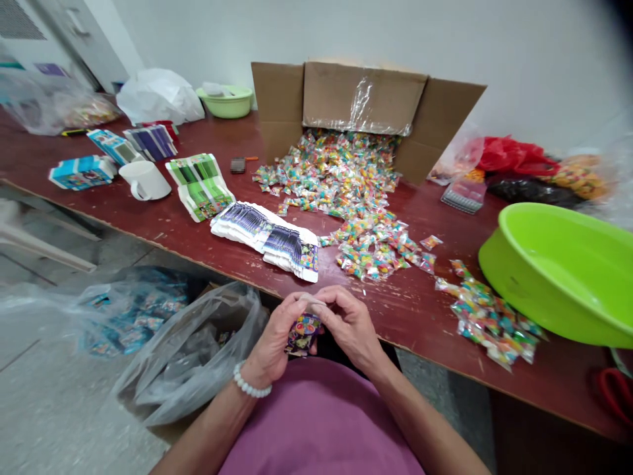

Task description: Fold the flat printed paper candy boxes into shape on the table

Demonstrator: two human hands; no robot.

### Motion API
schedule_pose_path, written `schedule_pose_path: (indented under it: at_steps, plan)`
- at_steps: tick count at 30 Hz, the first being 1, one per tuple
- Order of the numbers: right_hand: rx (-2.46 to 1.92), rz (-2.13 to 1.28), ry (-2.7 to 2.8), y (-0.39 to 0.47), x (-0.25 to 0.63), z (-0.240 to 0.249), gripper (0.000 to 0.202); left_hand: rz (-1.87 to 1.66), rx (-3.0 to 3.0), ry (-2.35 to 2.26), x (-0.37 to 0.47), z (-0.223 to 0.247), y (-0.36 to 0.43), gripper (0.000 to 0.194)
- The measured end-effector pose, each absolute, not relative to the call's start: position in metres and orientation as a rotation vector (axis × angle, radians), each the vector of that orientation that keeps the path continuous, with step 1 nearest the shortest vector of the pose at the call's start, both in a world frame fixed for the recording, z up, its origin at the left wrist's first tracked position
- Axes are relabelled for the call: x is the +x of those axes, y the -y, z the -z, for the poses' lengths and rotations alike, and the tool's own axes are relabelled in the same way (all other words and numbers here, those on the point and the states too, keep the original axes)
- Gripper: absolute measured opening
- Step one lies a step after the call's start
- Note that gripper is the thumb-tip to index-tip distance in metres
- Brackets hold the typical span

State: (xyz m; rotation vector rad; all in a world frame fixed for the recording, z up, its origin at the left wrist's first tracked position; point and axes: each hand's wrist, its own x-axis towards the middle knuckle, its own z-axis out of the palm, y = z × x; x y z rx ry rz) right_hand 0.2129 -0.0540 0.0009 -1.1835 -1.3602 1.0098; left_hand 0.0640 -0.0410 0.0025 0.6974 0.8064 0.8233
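Close to my body, before the table edge, my left hand (277, 332) is wrapped round a small purple printed carton (302, 333). The fingers of my right hand (350, 321) pinch at the carton's pale top flap, touching it beside my left thumb. Just beyond my hands lies a fanned row of flat purple cartons (267, 236) with white edges. Behind it, a large heap of small wrapped candies (346, 178) spills from a cardboard box (363, 95) on its side.
Green flat cartons (200, 185), a white mug (144, 180) and blue cartons (83, 173) stand to the left. On the right are a green basin (558, 277) and a smaller pile of candies (489, 320). An open plastic bag (192, 356) sits below the table edge.
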Motion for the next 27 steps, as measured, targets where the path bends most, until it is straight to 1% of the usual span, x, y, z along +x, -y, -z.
schedule_pose_path:
  at_steps: [3, 4, 6, 8, 9, 11, 15, 17, 19, 22, 24, 27]
  plan:
    - [-1.139, -0.731, 1.577, 0.053, 0.216, -0.001, 0.013, -0.725, 0.499, -0.705, 0.063, -0.002, 0.038, 0.044]
    - [-1.111, -0.693, 1.652, 0.052, 0.218, -0.002, 0.014, -0.708, 0.457, -0.691, 0.063, -0.002, 0.037, 0.045]
    - [-1.07, -0.699, 1.743, 0.051, 0.221, -0.003, 0.016, -0.717, 0.448, -0.708, 0.062, -0.003, 0.036, 0.041]
    - [-1.093, -0.764, 1.718, 0.051, 0.221, -0.004, 0.014, -0.764, 0.508, -0.763, 0.062, -0.003, 0.036, 0.036]
    - [-1.13, -0.801, 1.672, 0.05, 0.22, -0.003, 0.013, -0.782, 0.541, -0.793, 0.062, -0.003, 0.037, 0.037]
    - [-1.183, -0.915, 1.557, 0.049, 0.217, -0.002, 0.01, -0.798, 0.575, -0.832, 0.063, -0.002, 0.038, 0.043]
    - [-1.125, -1.293, 1.294, 0.047, 0.214, -0.001, 0.017, -0.734, 0.558, -0.848, 0.063, 0.002, 0.039, 0.061]
    - [-1.118, -1.326, 1.257, 0.047, 0.215, -0.003, 0.018, -0.729, 0.55, -0.858, 0.062, 0.004, 0.038, 0.062]
    - [-1.111, -1.206, 1.37, 0.048, 0.217, -0.005, 0.014, -0.737, 0.515, -0.854, 0.061, 0.005, 0.037, 0.057]
    - [-1.038, -1.037, 1.6, 0.052, 0.218, -0.008, 0.008, -0.758, 0.423, -0.856, 0.061, 0.005, 0.036, 0.04]
    - [-1.004, -0.99, 1.658, 0.056, 0.215, -0.007, 0.008, -0.778, 0.381, -0.871, 0.061, 0.006, 0.036, 0.031]
    - [-1.028, -0.941, 1.661, 0.058, 0.208, -0.001, 0.012, -0.819, 0.428, -0.874, 0.059, 0.007, 0.035, 0.033]
